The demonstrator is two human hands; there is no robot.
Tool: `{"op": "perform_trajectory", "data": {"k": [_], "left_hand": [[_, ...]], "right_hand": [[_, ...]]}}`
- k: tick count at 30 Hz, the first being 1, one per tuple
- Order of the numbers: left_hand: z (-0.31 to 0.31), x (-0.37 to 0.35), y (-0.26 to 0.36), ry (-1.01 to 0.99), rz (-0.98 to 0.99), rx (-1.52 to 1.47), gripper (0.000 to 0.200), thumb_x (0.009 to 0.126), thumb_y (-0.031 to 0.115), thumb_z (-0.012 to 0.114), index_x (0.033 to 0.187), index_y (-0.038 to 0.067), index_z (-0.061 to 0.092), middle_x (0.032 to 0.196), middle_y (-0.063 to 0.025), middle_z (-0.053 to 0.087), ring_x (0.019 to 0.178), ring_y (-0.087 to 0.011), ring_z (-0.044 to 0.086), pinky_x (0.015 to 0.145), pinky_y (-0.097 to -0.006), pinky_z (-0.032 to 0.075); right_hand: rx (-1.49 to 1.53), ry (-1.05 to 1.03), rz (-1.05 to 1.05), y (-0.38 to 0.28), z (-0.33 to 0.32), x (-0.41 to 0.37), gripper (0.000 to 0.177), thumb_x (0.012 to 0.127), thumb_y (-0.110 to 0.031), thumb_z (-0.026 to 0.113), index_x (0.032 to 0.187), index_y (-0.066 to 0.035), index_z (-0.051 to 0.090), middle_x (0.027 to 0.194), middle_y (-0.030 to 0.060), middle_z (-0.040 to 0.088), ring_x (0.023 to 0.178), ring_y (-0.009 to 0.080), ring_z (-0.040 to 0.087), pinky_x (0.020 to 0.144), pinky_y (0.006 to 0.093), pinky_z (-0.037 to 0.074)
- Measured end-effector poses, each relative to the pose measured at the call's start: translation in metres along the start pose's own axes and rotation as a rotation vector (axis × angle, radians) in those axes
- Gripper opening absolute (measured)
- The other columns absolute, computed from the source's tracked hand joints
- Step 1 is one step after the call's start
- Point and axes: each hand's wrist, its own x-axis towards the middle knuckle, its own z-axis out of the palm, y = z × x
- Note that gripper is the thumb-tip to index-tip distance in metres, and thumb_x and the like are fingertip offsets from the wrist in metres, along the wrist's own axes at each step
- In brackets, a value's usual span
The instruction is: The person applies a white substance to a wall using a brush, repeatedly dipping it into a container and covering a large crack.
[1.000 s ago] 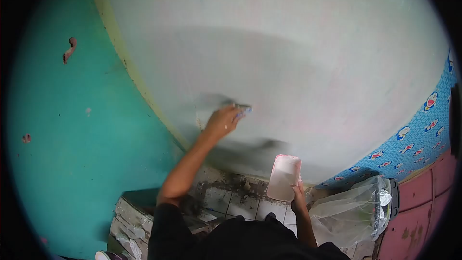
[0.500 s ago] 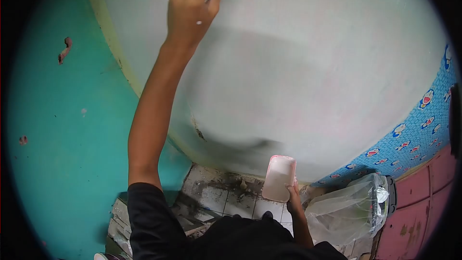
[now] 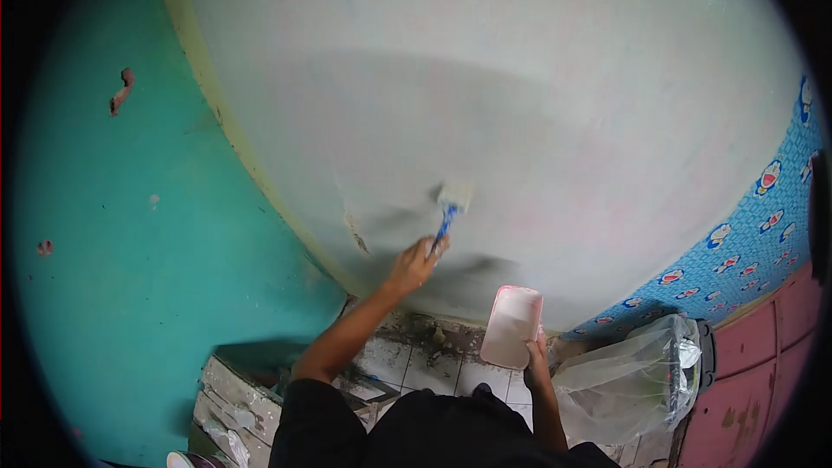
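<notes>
My left hand (image 3: pixel 416 265) is closed round the blue handle of a paintbrush (image 3: pixel 453 199). The brush's pale, paint-covered head points up and lies over the white wall (image 3: pixel 537 130), low on its middle part. Lower right, my right hand (image 3: pixel 536 364) grips the side of a pink-rimmed tray (image 3: pixel 513 327). Whitish paint coats the inside of this tray, which I hold in front of the wall's foot.
On the left stands a green wall (image 3: pixel 165 243) with chipped spots. A bin with a clear plastic bag (image 3: pixel 624 381) stands at lower right, beside pink panels (image 3: pixel 754 381) and blue patterned wallpaper (image 3: pixel 728 251). A worn wooden piece (image 3: pixel 234 407) is at lower left.
My left hand has come down from the top of the view with the brush, to the low middle of the white wall. The tray has shifted slightly right and down.
</notes>
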Motion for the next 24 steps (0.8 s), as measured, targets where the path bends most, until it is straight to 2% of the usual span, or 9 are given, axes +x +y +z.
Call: {"op": "perform_trajectory", "data": {"k": [2,6,8,12,14,15,17,21,24], "left_hand": [[0.026,-0.049,0.017,-0.152,-0.111,-0.007,0.038,0.090,0.008,0.061,0.127,0.008,0.057,0.105,-0.0142,0.060,0.080,-0.0266,0.066,0.060,-0.0356,0.057],[0.021,-0.039,-0.005,-0.454,-0.399,-0.227,0.023,0.094,0.016,0.055,0.115,0.009,0.062,0.101,-0.0161,0.062,0.078,-0.0322,0.064,0.064,-0.0419,0.055],[-0.024,0.019,-0.020,-0.364,-0.466,-0.347,0.019,0.094,0.018,0.054,0.108,0.008,0.062,0.097,-0.0180,0.061,0.079,-0.0369,0.062,0.069,-0.0458,0.053],[-0.090,0.114,-0.051,-0.166,-0.293,-0.247,0.015,0.090,0.014,0.059,0.102,0.007,0.065,0.093,-0.0185,0.061,0.081,-0.0396,0.060,0.073,-0.0486,0.050],[-0.143,0.164,-0.053,-0.119,-0.276,-0.212,0.013,0.088,0.010,0.061,0.098,0.006,0.068,0.088,-0.0182,0.061,0.079,-0.0398,0.059,0.071,-0.0478,0.049],[-0.145,0.176,-0.071,0.053,-0.125,-0.182,0.015,0.087,0.010,0.063,0.100,0.006,0.069,0.086,-0.0184,0.061,0.076,-0.0388,0.058,0.069,-0.0466,0.048],[-0.202,0.216,-0.053,0.067,-0.203,-0.158,0.018,0.086,0.008,0.065,0.103,0.003,0.069,0.084,-0.0172,0.061,0.075,-0.0358,0.060,0.069,-0.0436,0.050],[-0.221,0.239,-0.044,0.462,-0.131,0.067,0.024,0.085,0.000,0.067,0.108,0.005,0.071,0.082,-0.0120,0.062,0.065,-0.0243,0.058,0.057,-0.0345,0.047],[-0.186,0.220,-0.059,0.489,-0.092,0.217,0.033,0.085,0.005,0.068,0.118,0.009,0.067,0.091,-0.0093,0.060,0.066,-0.0238,0.061,0.054,-0.0332,0.051]], "right_hand": [[0.010,0.008,-0.008,-0.001,-0.001,0.000,0.063,0.093,-0.017,0.051,0.151,-0.006,0.029,0.138,0.0117,0.049,0.125,0.0227,0.047,0.105,0.0352,0.037],[-0.005,-0.021,0.002,-0.002,-0.003,0.003,0.066,0.093,-0.018,0.051,0.153,-0.006,0.026,0.140,0.0120,0.047,0.127,0.0228,0.046,0.106,0.0352,0.036],[-0.025,-0.043,0.021,-0.008,0.002,0.002,0.067,0.093,-0.018,0.051,0.153,-0.006,0.025,0.141,0.0122,0.046,0.128,0.0228,0.045,0.106,0.0350,0.036],[-0.022,-0.031,0.019,-0.004,0.006,0.003,0.065,0.092,-0.018,0.052,0.151,-0.006,0.028,0.137,0.0125,0.048,0.125,0.0225,0.047,0.104,0.0351,0.038],[-0.030,0.008,-0.002,-0.004,0.014,0.002,0.061,0.091,-0.019,0.053,0.147,-0.005,0.033,0.130,0.0118,0.051,0.118,0.0219,0.051,0.099,0.0349,0.042],[-0.025,0.003,0.003,-0.004,0.015,0.001,0.061,0.091,-0.020,0.053,0.147,-0.005,0.033,0.130,0.0119,0.051,0.118,0.0220,0.051,0.099,0.0349,0.042],[-0.012,-0.010,0.008,-0.003,0.015,-0.001,0.061,0.092,-0.020,0.052,0.147,-0.005,0.033,0.130,0.0120,0.051,0.118,0.0221,0.051,0.099,0.0350,0.042],[-0.033,-0.007,0.038,-0.001,0.014,-0.003,0.061,0.092,-0.020,0.052,0.147,-0.005,0.033,0.132,0.0123,0.050,0.120,0.0225,0.051,0.100,0.0354,0.041],[-0.038,0.011,0.044,-0.003,0.013,-0.006,0.060,0.093,-0.020,0.052,0.147,-0.005,0.033,0.133,0.0125,0.049,0.122,0.0225,0.050,0.101,0.0357,0.041]]}}
